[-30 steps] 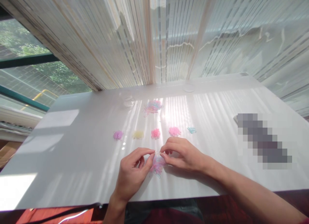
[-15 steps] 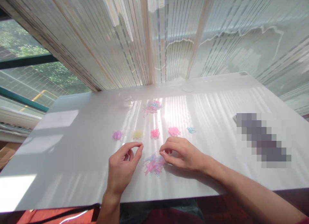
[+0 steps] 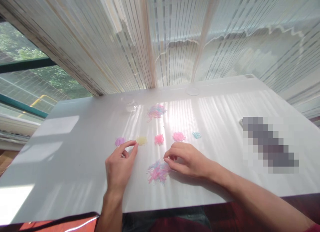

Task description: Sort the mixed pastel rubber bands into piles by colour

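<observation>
a white table (image 3: 220, 122) spans the frame. nearest, at lower centre, lies a jumbled near mix (image 3: 157, 174) of thin pink, blue and purple loops. the right hand (image 3: 186, 160) is beside it, just right of centre, thumb and forefinger curled until their tips almost meet over the mix's upper right; whether they touch, or pinch a loop, i cannot tell. the left hand (image 3: 120, 167), left of centre, reaches to the lower left edge of the yellow pile (image 3: 142, 140), its thumb and forefinger tips close together; any loop between them is too small to make out. across the middle runs a row of five small one-colour piles: purple pile (image 3: 120, 141), partly behind the left hand, yellow, red pile (image 3: 159, 139), pink pile (image 3: 179, 136) and a sparser teal pile (image 3: 196, 135). that much looks done, with separating begun but unfinished: the near mix and, above the row, an equally jumbled far mix (image 3: 156, 111) look to be what is left. farther up, left of centre, stands a clear jar (image 3: 131, 106).
</observation>
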Motion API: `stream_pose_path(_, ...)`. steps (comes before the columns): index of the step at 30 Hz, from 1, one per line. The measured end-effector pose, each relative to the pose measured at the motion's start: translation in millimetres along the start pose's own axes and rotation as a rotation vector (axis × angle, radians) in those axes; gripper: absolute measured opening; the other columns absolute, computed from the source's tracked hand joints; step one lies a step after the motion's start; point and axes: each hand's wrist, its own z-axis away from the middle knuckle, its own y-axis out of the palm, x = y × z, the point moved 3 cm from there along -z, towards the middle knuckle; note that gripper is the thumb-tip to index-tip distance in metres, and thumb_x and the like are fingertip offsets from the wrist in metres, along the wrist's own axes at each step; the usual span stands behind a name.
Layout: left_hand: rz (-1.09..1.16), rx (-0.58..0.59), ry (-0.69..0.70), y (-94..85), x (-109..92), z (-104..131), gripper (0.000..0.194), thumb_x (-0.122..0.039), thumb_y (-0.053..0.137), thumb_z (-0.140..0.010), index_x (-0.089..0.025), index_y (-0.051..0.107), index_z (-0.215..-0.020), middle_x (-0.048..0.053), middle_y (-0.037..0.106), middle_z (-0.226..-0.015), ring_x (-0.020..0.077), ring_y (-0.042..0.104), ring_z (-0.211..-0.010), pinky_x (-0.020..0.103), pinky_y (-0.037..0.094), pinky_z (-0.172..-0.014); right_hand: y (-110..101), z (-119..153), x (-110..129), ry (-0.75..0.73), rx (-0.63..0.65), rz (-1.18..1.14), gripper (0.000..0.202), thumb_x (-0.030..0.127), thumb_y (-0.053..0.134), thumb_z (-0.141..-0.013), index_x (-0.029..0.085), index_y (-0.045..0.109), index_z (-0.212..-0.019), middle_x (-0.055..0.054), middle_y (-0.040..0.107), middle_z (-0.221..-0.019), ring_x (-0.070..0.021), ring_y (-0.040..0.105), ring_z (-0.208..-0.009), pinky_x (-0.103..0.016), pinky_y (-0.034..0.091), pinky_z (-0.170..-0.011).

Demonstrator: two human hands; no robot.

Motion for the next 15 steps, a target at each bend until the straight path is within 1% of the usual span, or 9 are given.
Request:
stream_pose_path(5, -0.070, 0.014, 0.038, 3.9, -5, -6, 0.022, -0.044, 0.070, -0.081, -0.030, 0.083, -0.091, -0.007, 0.047, -0.052, 0.0142, 0.050, -0.050, 0.028, 0.044, -0.064, 0, 0, 0, 0.005, 0.010, -0.002, 0.017, 0.021, 0.057, -0.100, 0.018, 0.071, -0.092, -0.002, 0.068, -0.075, -0.0141, 0.059, -0.069, -0.026, 0.046, -0.068)
stream_pose_path(9, -0.088, 0.043, 0.056, 7.1, -6, -7, 0.020, -0.045, 0.071, -0.082, -0.030, 0.082, -0.090, -0.007, 0.044, -0.052, 0.0139, 0.049, -0.049, 0.028, 0.042, -0.061, 0, 0, 0, 0.003, 0.008, -0.004, 0.017, 0.022, 0.057, -0.100, 0.018, 0.071, -0.092, -0.002, 0.068, -0.076, -0.0139, 0.060, -0.069, -0.026, 0.046, -0.068)
stream_pose_path(11, -0.066, 0.064, 0.078, 4.7, -6, -5, 0.022, -0.046, 0.072, -0.082, -0.030, 0.082, -0.093, -0.008, 0.045, -0.052, 0.0135, 0.049, -0.049, 0.028, 0.043, -0.061, 0, 0, -1, 0.001, 0.004, -0.009, 0.017, 0.022, 0.057, -0.101, 0.018, 0.071, -0.092, -0.002, 0.068, -0.076, -0.0139, 0.060, -0.069, -0.026, 0.046, -0.068)
stream_pose_path(15, 0.004, 0.088, 0.114, -6.6, -4, 4, 0.025, -0.050, 0.074, -0.083, -0.029, 0.081, -0.096, -0.009, 0.049, -0.053, 0.0116, 0.047, -0.046, 0.027, 0.045, -0.059, -1, 0, -1, 0.005, 0.001, -0.010, 0.017, 0.022, 0.057, -0.101, 0.018, 0.071, -0.093, -0.003, 0.069, -0.076, -0.0140, 0.060, -0.070, -0.026, 0.046, -0.068)
